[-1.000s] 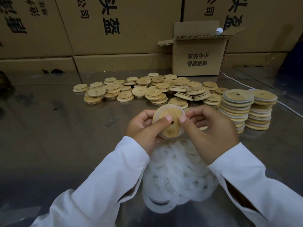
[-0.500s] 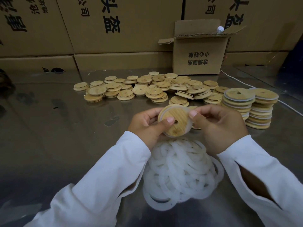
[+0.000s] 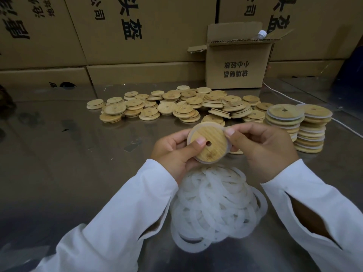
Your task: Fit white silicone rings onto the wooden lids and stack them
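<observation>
Both hands hold one round wooden lid (image 3: 209, 141) with a small centre hole above the table. My left hand (image 3: 174, 152) grips its left and lower edge, thumb on the face. My right hand (image 3: 263, 148) pinches the white silicone ring (image 3: 227, 132) at the lid's upper right rim; the ring runs around the lid's edge. A pile of loose white rings (image 3: 216, 205) lies just below the hands. Bare wooden lids (image 3: 176, 107) are scattered behind. Two stacks of ringed lids (image 3: 298, 124) stand at the right.
The work surface is a shiny metal table (image 3: 68, 173). A small open cardboard box (image 3: 235, 63) with a bottle cap showing stands at the back right, large cartons (image 3: 117, 32) behind it. A white cable (image 3: 279, 93) runs along the right side.
The lid has turned and dropped slightly in my hands. My right thumb and finger have moved along the rim to the upper right edge, and the ring now lies more evenly around the lid.
</observation>
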Tool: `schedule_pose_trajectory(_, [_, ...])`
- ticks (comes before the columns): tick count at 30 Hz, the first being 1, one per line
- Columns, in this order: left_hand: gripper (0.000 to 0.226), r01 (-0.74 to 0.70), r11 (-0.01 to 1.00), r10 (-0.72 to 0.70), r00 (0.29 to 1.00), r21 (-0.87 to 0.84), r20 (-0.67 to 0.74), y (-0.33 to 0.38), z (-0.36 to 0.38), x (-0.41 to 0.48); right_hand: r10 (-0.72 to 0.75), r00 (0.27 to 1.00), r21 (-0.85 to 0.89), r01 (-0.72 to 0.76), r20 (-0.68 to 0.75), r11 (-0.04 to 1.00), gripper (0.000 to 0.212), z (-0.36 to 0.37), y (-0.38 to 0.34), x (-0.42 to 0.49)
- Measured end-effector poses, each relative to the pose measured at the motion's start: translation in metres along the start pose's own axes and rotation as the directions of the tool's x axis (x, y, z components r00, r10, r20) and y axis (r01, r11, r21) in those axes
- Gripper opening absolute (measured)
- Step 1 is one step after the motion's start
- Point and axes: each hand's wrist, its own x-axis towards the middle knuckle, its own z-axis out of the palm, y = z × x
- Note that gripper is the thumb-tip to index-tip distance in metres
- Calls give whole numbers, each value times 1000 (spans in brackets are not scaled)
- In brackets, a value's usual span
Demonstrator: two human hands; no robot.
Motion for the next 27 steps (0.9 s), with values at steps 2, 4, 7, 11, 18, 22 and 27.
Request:
schedule_pose_trajectory(2, [26,8,1000,-8,1000,-28,-14,-1,0,0,2,1000,25,-2,-2,1000,11,1,1,-1])
schedule_pose_trajectory(4, [27,15,997,-18,999,-75,-35,-1,0,1,10,1000,37,-10,-7,999,11,3,2,-1])
schedule_pose_trajectory(7, [27,17,995,-23,998,-100,-62,0,0,2,60,998,36,-59,-1,998,11,3,5,0])
schedule_pose_trajectory(11, [19,12,995,-18,998,-95,-63,-1,0,2,78,997,33,-77,-10,996,9,2,7,0])
schedule_pose_trajectory(18, [17,-97,995,97,992,1,-79,-7,2,0,-41,994,-168,23,-103,986,14,5,11,-4])
schedule_pose_trajectory(22, [24,-180,974,191,979,134,-71,-10,1,0,-75,991,-192,52,-115,980,16,6,11,-4])
schedule_pose_trajectory(27, [23,-242,944,261,963,223,-59,-11,1,1,9,991,-62,-17,-137,998,15,6,13,-3])
